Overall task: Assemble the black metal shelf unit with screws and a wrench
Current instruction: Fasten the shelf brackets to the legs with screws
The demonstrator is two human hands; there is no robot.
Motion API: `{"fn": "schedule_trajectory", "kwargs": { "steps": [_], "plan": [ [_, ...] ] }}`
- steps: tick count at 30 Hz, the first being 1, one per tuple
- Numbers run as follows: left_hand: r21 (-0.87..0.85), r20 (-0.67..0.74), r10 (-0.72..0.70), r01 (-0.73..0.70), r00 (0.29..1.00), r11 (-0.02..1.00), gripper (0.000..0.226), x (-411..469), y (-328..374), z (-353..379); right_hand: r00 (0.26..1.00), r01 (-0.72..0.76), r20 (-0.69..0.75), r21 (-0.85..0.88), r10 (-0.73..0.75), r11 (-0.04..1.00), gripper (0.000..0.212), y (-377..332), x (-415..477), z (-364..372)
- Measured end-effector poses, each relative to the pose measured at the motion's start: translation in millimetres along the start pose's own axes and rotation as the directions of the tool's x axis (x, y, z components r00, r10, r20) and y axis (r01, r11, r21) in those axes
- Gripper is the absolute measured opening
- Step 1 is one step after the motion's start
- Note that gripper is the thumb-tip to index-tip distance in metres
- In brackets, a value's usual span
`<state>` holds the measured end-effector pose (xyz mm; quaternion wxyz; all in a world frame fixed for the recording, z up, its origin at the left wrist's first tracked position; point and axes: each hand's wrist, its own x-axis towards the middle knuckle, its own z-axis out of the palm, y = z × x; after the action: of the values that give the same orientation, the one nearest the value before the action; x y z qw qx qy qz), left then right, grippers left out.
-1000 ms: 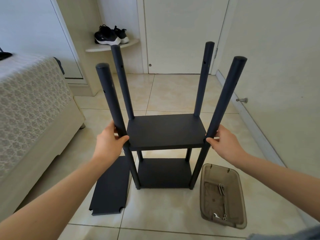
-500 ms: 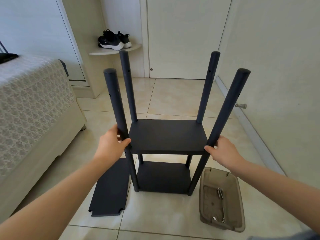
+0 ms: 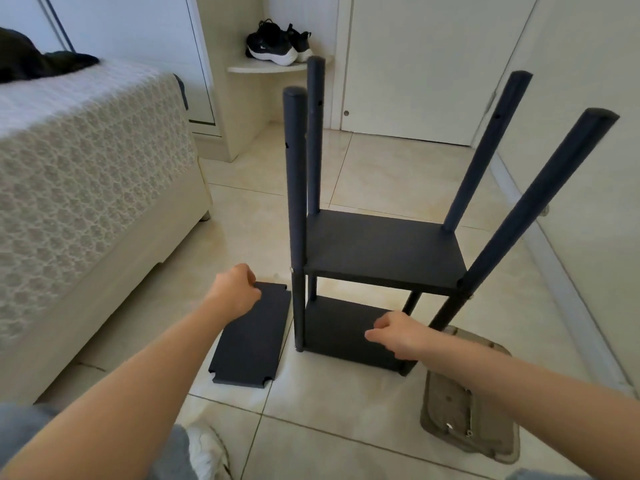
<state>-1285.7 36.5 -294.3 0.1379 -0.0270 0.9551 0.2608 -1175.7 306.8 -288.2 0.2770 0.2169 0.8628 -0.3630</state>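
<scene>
Leftmost, the left hand [image 3: 235, 292] hovers over the far edge of the loose shelf panel [image 3: 251, 336], which lies flat on the floor [image 3: 381, 161]. Its fingers curl under, and I cannot tell whether that grip pinches the panel. The panel looks thin, stiff and probably light, best lifted by its long edges. Just beside it stands the shelf unit [image 3: 377, 258], two shelves fixed, four posts [image 3: 295, 174] rising bare. It looks rigid but likely tippy, so take two posts near a shelf. The right hand [image 3: 398, 336] hangs before the bottom shelf [image 3: 339, 327], grip loosely curled, holding nothing. Farthest right lies the tray [image 3: 440, 410].
</scene>
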Motion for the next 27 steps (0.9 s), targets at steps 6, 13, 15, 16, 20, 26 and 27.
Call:
{"fn": "schedule_trajectory", "kwargs": {
  "steps": [6,13,15,16,20,26,27],
  "plan": [
    [0.076,0.075,-0.129,0.123,0.989,0.989,0.02,6,-79,55,0.991,0.04,0.128,-0.054,-0.033,0.998,0.032,-29,50,72],
    [0.061,0.183,-0.244,0.237,0.952,0.97,0.029,12,-141,112,0.971,-0.051,0.235,0.018,0.045,0.999,0.024,-53,114,157],
    [-0.002,0.154,-0.268,0.271,0.951,0.963,0.044,19,-153,121,0.967,-0.111,0.236,0.049,0.096,0.993,0.021,-55,131,175],
    [-0.031,0.142,-0.284,0.291,0.948,0.956,0.047,22,-158,125,0.965,-0.138,0.233,0.057,0.122,0.989,0.019,-56,139,184],
    [-0.133,0.177,-0.321,0.346,0.93,0.929,0.058,36,-176,140,0.951,-0.204,0.241,0.019,0.193,0.979,0.033,-51,165,211],
    [-0.239,0.196,-0.362,0.402,0.911,0.884,0.066,41,-189,153,0.927,-0.282,0.271,0.055,0.258,0.958,0.023,-42,181,237],
    [-0.252,0.211,-0.363,0.41,0.908,0.877,0.066,42,-189,155,0.924,-0.289,0.279,0.066,0.26,0.955,0.022,-41,182,240]
  ]
}}
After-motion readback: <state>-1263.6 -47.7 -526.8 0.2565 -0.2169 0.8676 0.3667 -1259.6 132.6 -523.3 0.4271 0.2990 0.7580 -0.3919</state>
